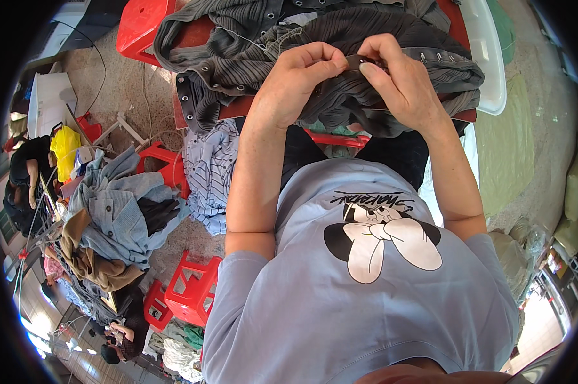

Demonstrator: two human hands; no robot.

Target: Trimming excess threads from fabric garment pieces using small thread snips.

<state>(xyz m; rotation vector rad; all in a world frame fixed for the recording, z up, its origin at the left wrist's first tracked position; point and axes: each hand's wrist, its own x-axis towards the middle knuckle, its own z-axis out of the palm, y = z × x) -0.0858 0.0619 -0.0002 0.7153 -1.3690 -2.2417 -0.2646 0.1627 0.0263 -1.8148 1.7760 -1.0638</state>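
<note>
Both hands work above the near half of the bench (241, 107), between its left and right edges. The left hand (297, 80) has its grip pinched, thumb against forefinger, on a dark band of the pleated garment (340, 96). The right hand (405, 83) pinches the same band just beside it, with only a short stretch between the two grips. The garment lies bunched across the bench, folds drooping over the near edge and reaching the right edge. More dark pleated cloth with metal eyelets (202, 77) spreads to the left edge and partly overhangs it. Red shows in narrow strips along the near and right edges, so bare bench is scant. A white tub (492, 70) stands close along the right edge; whether it touches is unclear. Past the far-left corner stands a red stool (142, 25). Bare floor (119, 83) opens beyond the left edge, while striped cloth (209, 166) lies near the near-left corner.
</note>
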